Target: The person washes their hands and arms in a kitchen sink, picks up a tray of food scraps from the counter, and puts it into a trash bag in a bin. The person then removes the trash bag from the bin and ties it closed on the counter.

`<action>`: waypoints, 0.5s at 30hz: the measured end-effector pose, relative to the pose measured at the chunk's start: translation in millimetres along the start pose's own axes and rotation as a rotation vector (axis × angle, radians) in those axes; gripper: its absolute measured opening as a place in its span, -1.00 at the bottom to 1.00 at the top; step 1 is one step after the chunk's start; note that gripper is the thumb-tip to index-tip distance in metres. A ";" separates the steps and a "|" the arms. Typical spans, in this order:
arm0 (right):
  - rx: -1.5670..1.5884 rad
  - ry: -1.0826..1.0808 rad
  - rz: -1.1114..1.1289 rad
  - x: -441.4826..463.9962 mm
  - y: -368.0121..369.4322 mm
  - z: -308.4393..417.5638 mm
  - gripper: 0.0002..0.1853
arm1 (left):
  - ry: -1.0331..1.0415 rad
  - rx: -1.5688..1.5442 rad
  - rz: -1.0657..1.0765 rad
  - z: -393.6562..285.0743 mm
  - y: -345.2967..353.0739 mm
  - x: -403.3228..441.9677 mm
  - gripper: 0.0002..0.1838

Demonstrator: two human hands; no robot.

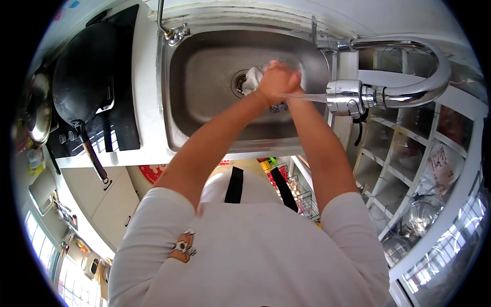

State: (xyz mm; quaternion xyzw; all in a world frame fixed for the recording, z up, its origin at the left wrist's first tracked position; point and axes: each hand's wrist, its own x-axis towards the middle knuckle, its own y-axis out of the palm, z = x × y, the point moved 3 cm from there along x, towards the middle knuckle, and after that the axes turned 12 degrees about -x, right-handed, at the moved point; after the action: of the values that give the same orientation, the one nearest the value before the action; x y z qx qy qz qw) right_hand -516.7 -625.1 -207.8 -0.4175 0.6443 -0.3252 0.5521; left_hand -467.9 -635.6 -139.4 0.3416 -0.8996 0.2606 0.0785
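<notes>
My left hand (pixel 275 83) and my right hand (pixel 295 84) are together over the steel sink (pixel 204 77), in the stream of water (pixel 309 96) from the chrome faucet (pixel 348 97). The left hand overlaps the right, and their fingers are smeared by motion. A crumpled white cloth (pixel 251 81) lies beside the left hand, partly over the drain (pixel 239 83). Whether any of the cloth is between my hands is hidden.
A black wok (pixel 82 77) with a long handle sits on the dark stove (pixel 123 87) at the left. A metal lid (pixel 40 107) is beyond it. A small tap (pixel 177 35) stands at the sink's back left corner. White compartment shelving (pixel 391 153) is at the right.
</notes>
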 end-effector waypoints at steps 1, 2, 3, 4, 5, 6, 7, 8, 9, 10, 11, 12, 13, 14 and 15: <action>-0.028 0.018 0.061 -1.2 8.1 -1.1 -0.65 | -0.122 -0.100 -0.117 13.6 4.6 1.3 -0.67; 0.111 0.078 0.096 -7.6 3.1 -2.4 -0.62 | -0.238 -0.202 -0.234 25.4 10.0 4.1 -0.64; 0.457 0.221 0.143 -19.6 -6.2 -0.4 -0.59 | -0.357 -0.309 -0.349 38.3 17.6 3.6 -0.62; 1.210 0.485 0.092 -44.3 -35.2 5.2 -0.55 | -0.459 -0.393 -0.395 51.1 24.1 2.9 -0.62; 1.845 0.742 -0.053 -70.9 -72.1 20.3 -0.52 | -0.561 -0.477 -0.441 64.3 30.1 1.9 -0.62; 1.997 0.839 -0.165 -90.9 -103.7 36.7 -0.48 | -0.667 -0.563 -0.485 76.3 37.1 -0.3 -0.62; 1.652 0.638 -0.373 -99.1 -92.1 52.7 -0.47 | -0.775 -0.647 -0.526 91.7 46.2 -3.9 -0.62; 1.273 0.521 -0.592 -110.0 -81.2 70.5 -0.45 | -0.883 -0.726 -0.569 109.8 54.1 -7.0 -0.62; 1.297 0.433 -0.572 -128.9 -101.5 84.1 -0.45 | -0.991 -0.802 -0.612 135.4 65.6 -11.2 -0.63; 1.321 0.345 -0.550 -149.6 -131.6 92.6 -0.45 | -0.866 -0.513 -0.404 146.2 72.0 -9.5 -0.68; 1.253 0.264 -0.547 -166.1 -156.3 96.2 -0.53 | -0.718 -0.209 -0.256 155.2 78.1 -8.2 -0.71; 1.182 0.185 -0.543 -175.0 -177.3 96.6 -0.60 | -0.721 -0.062 -0.078 106.5 53.6 4.7 -0.74; 1.225 0.034 -0.516 -175.4 -194.2 93.2 -0.67 | -0.715 0.083 0.101 68.6 37.4 14.8 -0.74; 1.259 -0.121 -0.489 -174.6 -208.8 87.6 -0.74 | -0.525 0.245 0.268 50.5 33.4 20.5 -0.75; 1.286 -0.280 -0.461 -172.2 -215.4 84.0 -0.78 | -0.326 0.403 0.425 41.7 31.5 22.6 -0.75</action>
State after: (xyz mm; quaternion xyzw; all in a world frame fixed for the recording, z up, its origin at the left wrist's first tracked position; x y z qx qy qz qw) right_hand -388.4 -562.0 42.5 -0.1719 0.1416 -0.6940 0.6847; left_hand -504.1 -650.5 -180.7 0.1922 -0.8818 0.3859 -0.1915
